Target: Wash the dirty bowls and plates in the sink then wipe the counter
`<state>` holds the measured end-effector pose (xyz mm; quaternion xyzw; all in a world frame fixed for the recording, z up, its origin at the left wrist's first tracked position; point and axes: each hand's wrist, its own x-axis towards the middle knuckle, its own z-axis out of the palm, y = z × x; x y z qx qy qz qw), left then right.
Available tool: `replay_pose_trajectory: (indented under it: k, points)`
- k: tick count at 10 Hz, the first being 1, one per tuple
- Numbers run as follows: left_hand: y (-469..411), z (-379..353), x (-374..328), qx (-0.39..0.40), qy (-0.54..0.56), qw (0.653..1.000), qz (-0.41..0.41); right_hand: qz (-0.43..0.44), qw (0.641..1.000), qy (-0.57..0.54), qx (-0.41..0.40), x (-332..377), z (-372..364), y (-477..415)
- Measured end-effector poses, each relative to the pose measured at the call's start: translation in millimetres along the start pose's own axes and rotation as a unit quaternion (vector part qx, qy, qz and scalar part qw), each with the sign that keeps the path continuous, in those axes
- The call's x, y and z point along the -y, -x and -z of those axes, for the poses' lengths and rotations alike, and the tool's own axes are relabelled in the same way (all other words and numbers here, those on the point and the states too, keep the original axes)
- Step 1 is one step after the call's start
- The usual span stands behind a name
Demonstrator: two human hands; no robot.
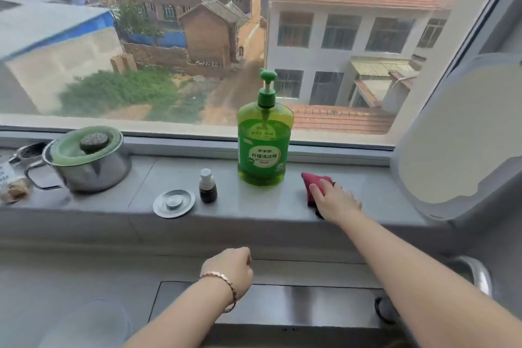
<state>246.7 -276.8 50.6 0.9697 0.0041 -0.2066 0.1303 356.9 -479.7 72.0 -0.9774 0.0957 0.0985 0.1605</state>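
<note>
You are pressing your flat right hand (pixel 336 200) on the cloth (pixel 308 183), centre right; left hand (pixel 230 267) is resting loosely curled, empty.

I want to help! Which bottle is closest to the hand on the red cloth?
The big green pump bottle, beside the right hand; the small dark bottle stands farther left.

Bright, even daylight enters through the window (pixel 197 37); frame edges bow with wide-angle distortion, details slightly soft.
</note>
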Motion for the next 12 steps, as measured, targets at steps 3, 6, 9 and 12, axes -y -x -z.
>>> replay_pose_trajectory:
  k: [3, 6, 9, 12]
  points:
    - [-21, -19, 11, 0.032, -0.005, 0.999, 0.001, 0.077, 0.984, 0.162, 0.013, -12, -44, -1]
    - [-6, -16, 33, 0.032, 0.019, 0.999, 0.021, 0.094, 0.951, 0.293, -0.040, 4, -22, -6]
    - [0, -11, 40, 0.020, 0.016, 0.999, 0.019, 0.150, 0.970, 0.111, -0.153, 4, -31, 3]
    - [36, 2, 27, 0.043, 0.030, 0.998, -0.024, 0.148, 0.968, 0.199, 0.048, 1, -10, 45]
